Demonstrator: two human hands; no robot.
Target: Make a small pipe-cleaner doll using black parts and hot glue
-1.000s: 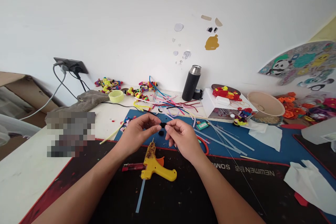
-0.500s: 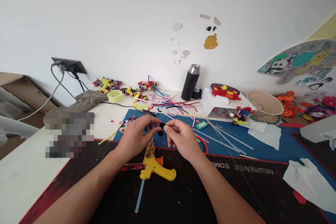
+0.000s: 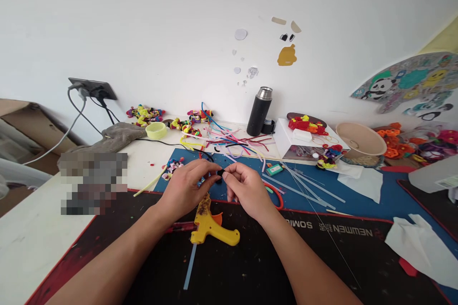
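In the middle of the frame, the left hand (image 3: 188, 182) and the right hand (image 3: 246, 189) meet over the blue mat (image 3: 375, 212). Between their fingertips is a small black piece (image 3: 221, 172). The grip of each hand is almost closed: thumb and finger are pressed together on this piece, the left one from its left side and the right one from its right side. The exact shape of the piece is difficult to tell, because the fingers cover a part of it. Just under it another dark bit appears, also partly hidden.

Below the left hand, in the lower centre, a yellow glue gun (image 3: 211, 228) lies on the black mat (image 3: 268, 271), with its nozzle toward the hands. A clear glue stick (image 3: 190, 267) comes out from its rear end. At its left side lies a red tool (image 3: 175, 228), which the left wrist partly covers.

Right of the hands there are a red ring-shaped handle (image 3: 281, 198), a small green box (image 3: 274, 170) and several clear sticks (image 3: 317, 191) — all on the blue mat. Behind the hands, coloured pipe cleaners (image 3: 234, 139) are spread on the white counter (image 3: 32, 252), near a black flask (image 3: 259, 114) which stands upright by the wall.
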